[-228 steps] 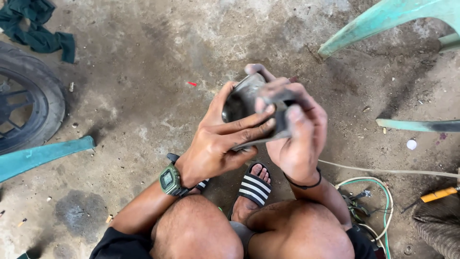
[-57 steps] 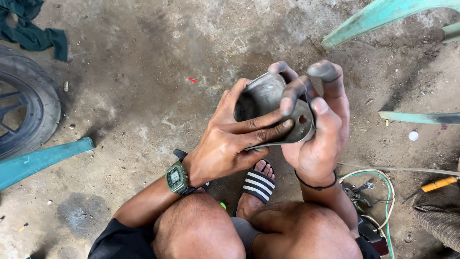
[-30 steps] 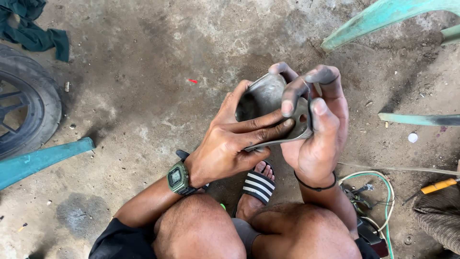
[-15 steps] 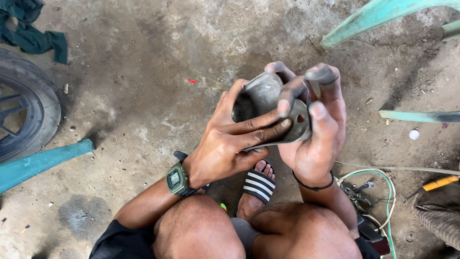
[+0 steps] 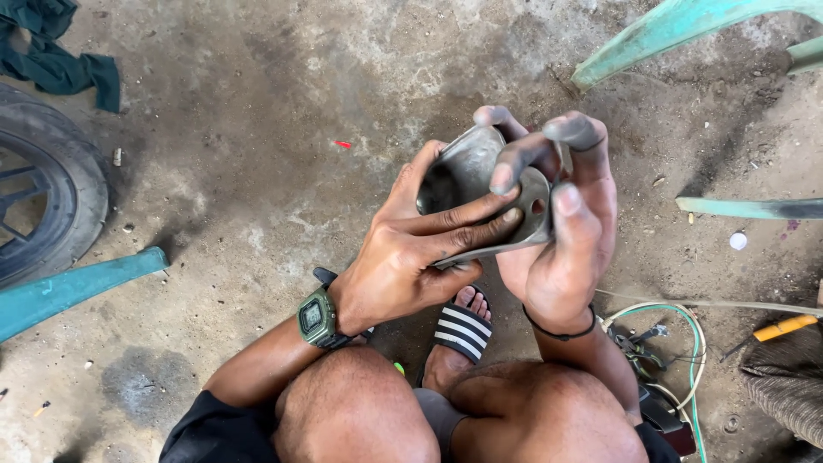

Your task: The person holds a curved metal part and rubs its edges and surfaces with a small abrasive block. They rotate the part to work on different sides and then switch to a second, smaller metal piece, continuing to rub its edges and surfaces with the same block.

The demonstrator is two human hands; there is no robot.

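Both my hands hold a grey metal part (image 5: 470, 171) with a round bore and a flat flange with a small hole, up over my knees. My left hand (image 5: 411, 253), with a green watch on its wrist, wraps the part from the left, fingers laid across its front. My right hand (image 5: 561, 231), greasy at the fingertips, cups the flange from the right, with one finger bent over the top edge. Much of the part is hidden by my fingers.
Dirty concrete floor all round. A tyre (image 5: 47, 201) lies at the left with a teal bar (image 5: 73, 287) below it and a dark green rag (image 5: 56, 56) at top left. Teal chair legs (image 5: 677, 30) stand at top right. Wires, tools and a yellow-handled screwdriver (image 5: 784, 327) lie at the right.
The part has been lifted a little and turned in my hands since the oldest frame. Over the last second it tilts only slightly; both hands keep their grip.
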